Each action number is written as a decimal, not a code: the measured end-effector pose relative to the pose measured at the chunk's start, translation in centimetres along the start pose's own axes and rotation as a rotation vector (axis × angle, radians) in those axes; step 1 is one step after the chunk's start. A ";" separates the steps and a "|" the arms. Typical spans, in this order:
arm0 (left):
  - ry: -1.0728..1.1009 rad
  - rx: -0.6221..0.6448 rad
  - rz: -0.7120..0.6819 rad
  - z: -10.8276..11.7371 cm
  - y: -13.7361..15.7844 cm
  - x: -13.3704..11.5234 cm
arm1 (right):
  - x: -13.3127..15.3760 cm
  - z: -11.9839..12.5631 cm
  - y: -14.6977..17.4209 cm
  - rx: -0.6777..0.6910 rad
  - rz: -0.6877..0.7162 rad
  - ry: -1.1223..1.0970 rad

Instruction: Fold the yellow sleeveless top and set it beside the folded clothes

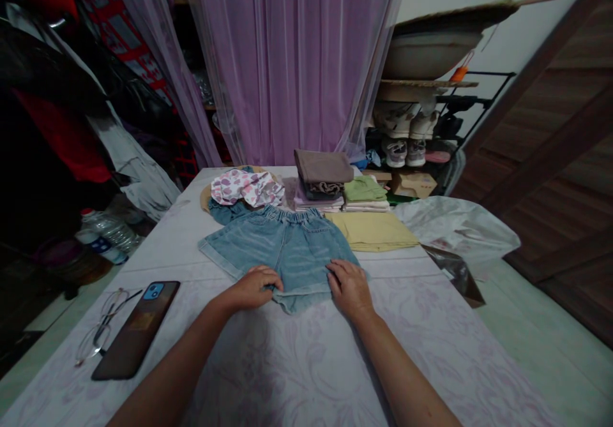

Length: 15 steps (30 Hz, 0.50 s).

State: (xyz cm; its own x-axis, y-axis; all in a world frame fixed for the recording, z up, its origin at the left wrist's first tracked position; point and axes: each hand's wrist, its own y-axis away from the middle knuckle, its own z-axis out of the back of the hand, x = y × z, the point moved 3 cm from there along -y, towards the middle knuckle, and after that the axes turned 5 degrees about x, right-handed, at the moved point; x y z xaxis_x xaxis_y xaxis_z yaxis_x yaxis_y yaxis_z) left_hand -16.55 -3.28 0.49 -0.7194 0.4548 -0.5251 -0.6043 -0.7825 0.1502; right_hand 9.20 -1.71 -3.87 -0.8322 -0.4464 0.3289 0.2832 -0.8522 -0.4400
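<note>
A pair of blue denim shorts point(306, 251) lies spread on the table, its elastic waistband pointing away from me. My left hand point(256, 286) is at the hem of the left leg, fingers curled and closed on the denim edge. On the right leg, near its lower outer edge, rests my right hand point(350, 288), palm down with its fingers extended over the fabric. Just beyond the shorts, to the right, a folded yellow garment point(376, 230) lies flat. Behind the waistband to the left sits a heap with a white and purple patterned cloth point(246, 187).
Folded clothes with a brown piece point(323, 166) on top are stacked at the back, beside a green folded garment point(364, 189). A phone point(136, 331) and eyeglasses point(108, 318) lie at the near left. A plastic bag point(460, 229) sits off the table's right edge.
</note>
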 end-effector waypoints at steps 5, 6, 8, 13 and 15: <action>-0.038 -0.036 0.078 1.0 -1.1 -2.2 | -0.1 0.0 0.0 0.018 -0.025 -0.020; -0.012 -0.071 0.076 1.3 -1.4 -3.0 | -0.1 0.1 0.0 0.019 -0.026 -0.024; 0.072 -0.181 0.026 2.2 -1.9 -5.3 | -0.1 0.2 -0.1 0.027 -0.029 -0.028; 0.350 -0.536 -0.328 5.9 1.1 -14.5 | 0.0 0.4 -0.1 0.033 -0.036 -0.036; 0.462 -0.576 -0.449 7.0 4.6 -18.1 | -0.1 0.5 -0.1 0.042 -0.034 -0.045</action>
